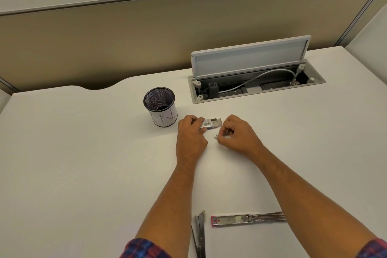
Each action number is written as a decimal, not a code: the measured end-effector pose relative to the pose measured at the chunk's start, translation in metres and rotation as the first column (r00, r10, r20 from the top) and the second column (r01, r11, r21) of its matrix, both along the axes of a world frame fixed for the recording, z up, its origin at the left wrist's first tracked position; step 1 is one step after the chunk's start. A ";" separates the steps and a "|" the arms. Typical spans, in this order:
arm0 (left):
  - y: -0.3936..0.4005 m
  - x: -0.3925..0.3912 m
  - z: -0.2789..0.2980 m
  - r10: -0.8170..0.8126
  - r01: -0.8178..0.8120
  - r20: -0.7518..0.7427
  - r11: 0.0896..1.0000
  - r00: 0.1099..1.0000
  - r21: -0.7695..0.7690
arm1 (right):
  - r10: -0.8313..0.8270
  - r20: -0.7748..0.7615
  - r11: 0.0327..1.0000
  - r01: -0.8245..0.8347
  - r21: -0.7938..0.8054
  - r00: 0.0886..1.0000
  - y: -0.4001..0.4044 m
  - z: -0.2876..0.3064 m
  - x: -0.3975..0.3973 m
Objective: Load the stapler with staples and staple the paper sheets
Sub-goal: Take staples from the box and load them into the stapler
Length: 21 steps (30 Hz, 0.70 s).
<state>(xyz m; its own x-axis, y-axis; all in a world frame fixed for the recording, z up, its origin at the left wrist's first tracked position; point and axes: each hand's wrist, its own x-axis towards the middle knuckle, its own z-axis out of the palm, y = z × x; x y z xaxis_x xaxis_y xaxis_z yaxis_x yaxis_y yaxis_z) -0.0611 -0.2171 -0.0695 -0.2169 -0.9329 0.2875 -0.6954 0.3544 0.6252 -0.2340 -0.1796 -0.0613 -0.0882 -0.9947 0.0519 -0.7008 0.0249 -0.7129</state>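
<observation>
My left hand point(191, 132) grips a small staple box point(211, 123) on the white desk, its inner tray slid out to the right. Just right of it, my right hand point(236, 134) pinches a short strip of staples point(217, 137) in curled fingertips close above the desk. Near the front edge lies the stapler, opened flat: its metal magazine arm with a pink tip point(240, 219) points left, partly under my right forearm, and its other arm point(199, 232) runs down out of the frame. No paper sheets are in view.
A black mesh pen cup point(160, 107) with a white label stands left of the box. Behind, an open cable hatch point(255, 81) with a raised lid is set into the desk. A beige partition closes the back.
</observation>
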 end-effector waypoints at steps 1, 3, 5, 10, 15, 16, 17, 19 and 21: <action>0.000 0.000 0.000 -0.001 0.001 -0.002 1.000 1.000 -0.001 | 0.012 0.011 1.000 -0.012 -0.020 1.000 0.000 -0.001 0.001; 0.000 0.000 0.000 -0.003 0.003 0.001 1.000 1.000 -0.003 | -0.012 0.073 0.998 0.017 -0.067 0.997 0.001 -0.002 0.001; 0.000 0.001 0.000 -0.003 0.004 0.003 1.000 1.000 -0.005 | -0.091 0.131 0.988 0.106 -0.108 0.987 0.001 -0.004 0.002; 0.000 0.000 0.000 -0.007 0.007 -0.007 1.000 1.000 -0.006 | -0.197 0.132 0.967 0.215 -0.140 0.972 -0.004 -0.010 0.006; 0.001 0.000 0.001 -0.009 0.009 -0.011 1.000 1.000 -0.016 | -0.190 0.087 0.968 0.202 -0.150 0.978 -0.006 -0.012 0.009; 0.001 0.000 0.001 -0.008 0.008 -0.010 1.000 1.000 -0.016 | -0.194 0.083 0.967 0.205 -0.148 0.977 -0.007 -0.012 0.009; 0.001 0.000 0.001 -0.008 0.008 -0.012 1.000 1.000 -0.017 | -0.198 0.079 0.967 0.208 -0.148 0.977 -0.007 -0.013 0.010; 0.001 0.000 0.002 -0.009 0.009 -0.011 1.000 1.000 -0.022 | -0.197 0.082 0.968 0.207 -0.145 0.977 -0.008 -0.013 0.010; 0.001 0.001 0.001 -0.009 0.009 -0.005 1.000 1.000 -0.024 | -0.186 0.108 0.972 0.199 -0.128 0.977 -0.008 -0.012 0.010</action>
<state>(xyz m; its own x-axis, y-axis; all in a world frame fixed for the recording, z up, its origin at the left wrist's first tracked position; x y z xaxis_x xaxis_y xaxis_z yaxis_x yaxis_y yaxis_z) -0.0603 -0.2165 -0.0681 -0.2241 -0.9237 0.3109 -0.6888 0.3758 0.6200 -0.2239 -0.1877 -0.0729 -0.2882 -0.9426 0.1687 -0.6214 0.0501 -0.7819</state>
